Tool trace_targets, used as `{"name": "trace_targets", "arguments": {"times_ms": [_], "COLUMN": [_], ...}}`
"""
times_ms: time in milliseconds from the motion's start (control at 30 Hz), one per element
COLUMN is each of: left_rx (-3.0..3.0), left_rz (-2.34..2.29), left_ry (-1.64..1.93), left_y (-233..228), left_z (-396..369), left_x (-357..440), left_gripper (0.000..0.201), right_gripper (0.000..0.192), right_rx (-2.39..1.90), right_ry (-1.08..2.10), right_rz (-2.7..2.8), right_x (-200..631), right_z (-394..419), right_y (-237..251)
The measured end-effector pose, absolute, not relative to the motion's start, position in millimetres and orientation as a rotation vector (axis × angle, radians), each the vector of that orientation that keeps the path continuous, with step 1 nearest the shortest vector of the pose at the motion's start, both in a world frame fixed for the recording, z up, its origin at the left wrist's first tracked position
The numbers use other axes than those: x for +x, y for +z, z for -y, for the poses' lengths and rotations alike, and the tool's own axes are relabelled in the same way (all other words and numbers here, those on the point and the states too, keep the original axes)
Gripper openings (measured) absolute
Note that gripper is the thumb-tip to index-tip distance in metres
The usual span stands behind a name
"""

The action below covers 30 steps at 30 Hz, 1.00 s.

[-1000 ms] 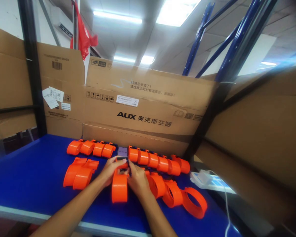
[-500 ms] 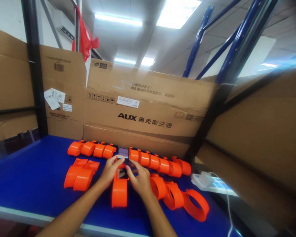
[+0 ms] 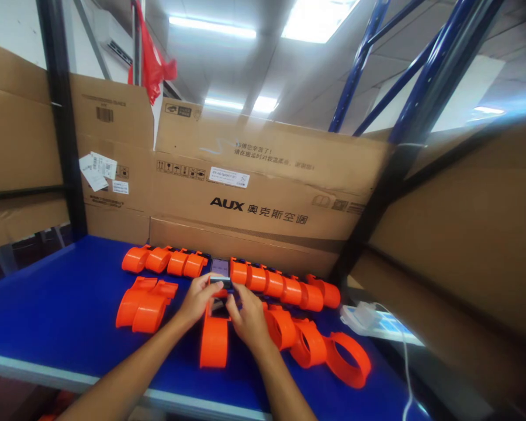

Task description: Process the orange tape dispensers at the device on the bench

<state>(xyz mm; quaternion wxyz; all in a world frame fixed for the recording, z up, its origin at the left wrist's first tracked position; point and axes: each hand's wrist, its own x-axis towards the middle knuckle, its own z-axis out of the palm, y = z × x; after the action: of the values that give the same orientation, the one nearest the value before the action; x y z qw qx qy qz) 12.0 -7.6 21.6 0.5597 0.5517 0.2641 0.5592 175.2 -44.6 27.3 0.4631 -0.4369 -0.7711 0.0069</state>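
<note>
In the middle of the blue table my hands hold one orange band (image 3: pixel 214 345), its loop hanging toward me. A small dark device (image 3: pixel 220 283) with a pale front edge sits at its top end. My left hand (image 3: pixel 198 299) is closed on the device's left side, thumb across its front. Closed at the right side, my right hand (image 3: pixel 248 316) has its thumb and fingertips at the device's edge; the exact contact is partly hidden. Just behind lies a phone-like device (image 3: pixel 220 267) with a lit screen.
Orange bands (image 3: pixel 265 279) stand in a row along the back. More lie at left (image 3: pixel 146 307) and at right (image 3: pixel 309 345). A white power strip (image 3: pixel 377 323) with a plug and cable is at the right edge. Cardboard walls (image 3: pixel 263 193) and dark posts surround the blue table (image 3: pixel 61 304).
My right fingers have shifted slightly at the device's edge. The hands stay on the same band, and the view has tilted a little.
</note>
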Motion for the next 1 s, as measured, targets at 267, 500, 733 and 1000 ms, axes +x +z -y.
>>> {"name": "trace_targets", "arguments": {"times_ms": [267, 500, 733, 1000], "left_rx": [1.17, 1.064, 0.976, 0.935], "left_rz": [-0.505, -0.613, -0.635, -0.652], "left_ry": [1.227, 1.367, 1.4, 1.422], "left_y": [22, 21, 25, 29], "left_z": [3, -1, -2, 6], "left_x": [9, 8, 7, 11], "left_gripper": [0.04, 0.04, 0.038, 0.037], "right_gripper": [0.038, 0.02, 0.015, 0.027], "right_rx": [-1.195, -1.472, -1.593, -1.561], "right_ry": [0.185, 0.011, -0.052, -0.097], "right_rz": [1.617, 1.728, 1.877, 1.913], "right_x": [185, 179, 179, 177], "right_z": [38, 30, 28, 29], "right_y": [25, 13, 0, 4]}}
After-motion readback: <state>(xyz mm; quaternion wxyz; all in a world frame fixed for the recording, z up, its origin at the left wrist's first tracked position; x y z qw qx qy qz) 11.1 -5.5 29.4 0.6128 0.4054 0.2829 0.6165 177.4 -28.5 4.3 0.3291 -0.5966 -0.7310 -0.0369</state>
